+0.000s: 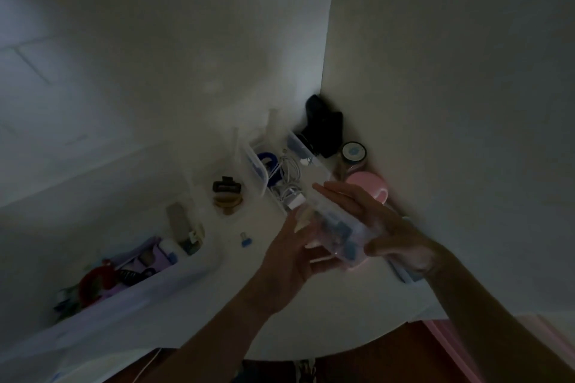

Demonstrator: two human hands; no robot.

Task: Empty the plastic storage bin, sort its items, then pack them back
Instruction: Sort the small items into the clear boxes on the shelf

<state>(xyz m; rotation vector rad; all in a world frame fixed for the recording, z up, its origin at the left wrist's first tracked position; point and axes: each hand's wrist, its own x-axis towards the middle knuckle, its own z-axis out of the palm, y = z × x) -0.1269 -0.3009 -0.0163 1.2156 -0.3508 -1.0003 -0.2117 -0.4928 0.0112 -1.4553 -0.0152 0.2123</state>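
Dimly lit, a white desk (249,305) in a room corner carries a sorting job in progress: at lower left of the frame a large translucent plastic storage bin (124,298) still holds red, purple and dark odds and ends; toward centre lie a beige stapler-like item (183,227), a lone blue binder clip (245,239) and a dark hair claw (227,193). Just right of centre, an open clear organizer box (280,171) holds white cables. Below it, the left hand (289,261) and the right hand (385,227) grip a small clear container (336,233) of blue pieces between them, lifted above the desk, fingers curled round its sides. A pink mug (367,186) sits behind, at right. The container looks slippery and the picture is blurred; a loosened grip or a tilt could scatter the small pieces across the desk or onto the floor.
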